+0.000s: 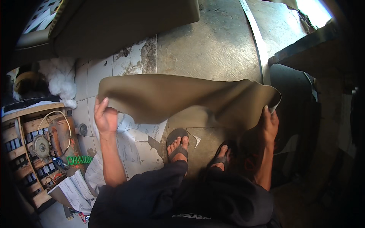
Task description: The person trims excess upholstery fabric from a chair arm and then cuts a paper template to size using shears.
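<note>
A long olive-brown sheet (163,95) of smooth, flexible material stretches across the view, held off the floor in front of me and sagging into folds toward the right. My left hand (105,117) grips its left end, thumb on the near face. My right hand (270,125) pinches the right end, where the edge curls up. Below it my two sandalled feet (178,150) stand on the worn floor (201,45), and printed white paper (127,135) lies beside my left foot.
A dark padded panel (125,19) overhangs at upper left. At left are white fluffy stuffing (57,74), a wooden slatted frame (19,152), a rusty cylinder (62,133) and a green coiled hose (78,159). A dark ledge (304,43) juts in at right, beside a long pale strip (254,30).
</note>
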Motion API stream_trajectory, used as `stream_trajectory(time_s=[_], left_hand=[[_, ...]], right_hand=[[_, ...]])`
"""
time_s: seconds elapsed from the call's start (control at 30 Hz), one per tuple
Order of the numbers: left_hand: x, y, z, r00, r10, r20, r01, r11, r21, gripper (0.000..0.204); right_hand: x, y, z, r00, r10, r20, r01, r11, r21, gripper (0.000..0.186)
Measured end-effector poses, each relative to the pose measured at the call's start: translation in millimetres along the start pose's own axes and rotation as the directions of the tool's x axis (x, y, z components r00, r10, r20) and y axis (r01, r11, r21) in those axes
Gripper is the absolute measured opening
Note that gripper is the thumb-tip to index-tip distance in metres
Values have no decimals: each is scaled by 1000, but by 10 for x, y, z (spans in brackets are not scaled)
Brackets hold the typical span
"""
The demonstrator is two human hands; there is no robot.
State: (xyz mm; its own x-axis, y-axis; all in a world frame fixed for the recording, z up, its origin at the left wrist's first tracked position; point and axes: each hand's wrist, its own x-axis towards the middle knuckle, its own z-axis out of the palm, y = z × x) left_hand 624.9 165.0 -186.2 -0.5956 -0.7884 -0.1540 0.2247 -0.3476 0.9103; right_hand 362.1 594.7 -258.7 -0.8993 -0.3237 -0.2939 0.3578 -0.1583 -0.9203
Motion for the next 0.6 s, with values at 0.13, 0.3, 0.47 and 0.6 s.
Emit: stream_trajectory(time_s=[0.13,0.3,0.47,0.6], left_hand=[[295,-483,-1355,975,-156,-159,182,970,160,29],[513,-1290,-2045,820,-374,-433,520,804,290,20],[539,-1309,-2359,787,-395,-474,574,752,325,24],[478,-1249,-2192,761,-397,-513,572,784,241,24]], right_hand=[[442,641,-691,983,-43,-176,-62,834,-548,47],[623,1157,-845,986,40,-161,-149,647,-748,55],[628,1109,-644,967,-93,-236,-153,526,-837,50],[630,1034,-633,959,-25,-284,-221,564,-795,47]])
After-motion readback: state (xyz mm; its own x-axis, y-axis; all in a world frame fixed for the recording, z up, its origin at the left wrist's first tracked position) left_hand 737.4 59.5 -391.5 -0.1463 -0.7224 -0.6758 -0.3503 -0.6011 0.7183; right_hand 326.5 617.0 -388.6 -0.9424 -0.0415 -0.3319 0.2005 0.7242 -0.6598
